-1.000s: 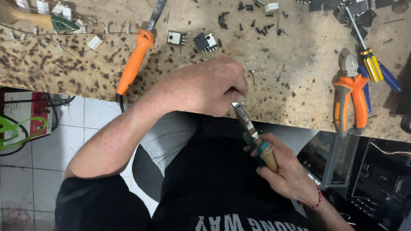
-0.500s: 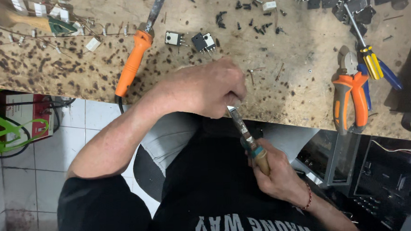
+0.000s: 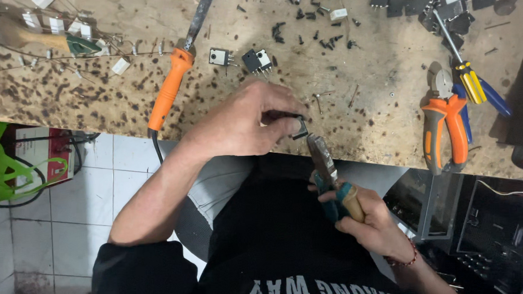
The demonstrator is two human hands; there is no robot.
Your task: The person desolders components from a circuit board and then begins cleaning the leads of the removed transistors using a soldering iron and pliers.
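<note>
the left hand (image 3: 243, 121) pinched a small black flat electronic component (image 3: 299, 127) at the edge of the scorched, speckled wooden workbench (image 3: 383, 118). just below it, the right hand (image 3: 370, 221) gripped teal-handled metal pliers (image 3: 327, 170), tips nearly touching the component. orange-handled cutters (image 3: 446, 130) lay well off to the right.

Not much packaging around my bench, honestly. There's a flat red and white printed box (image 3: 45, 155) on the floor tiles under the left end of the table, right beside a bright green plastic bag (image 3: 1, 167). No screens or signs.
</note>
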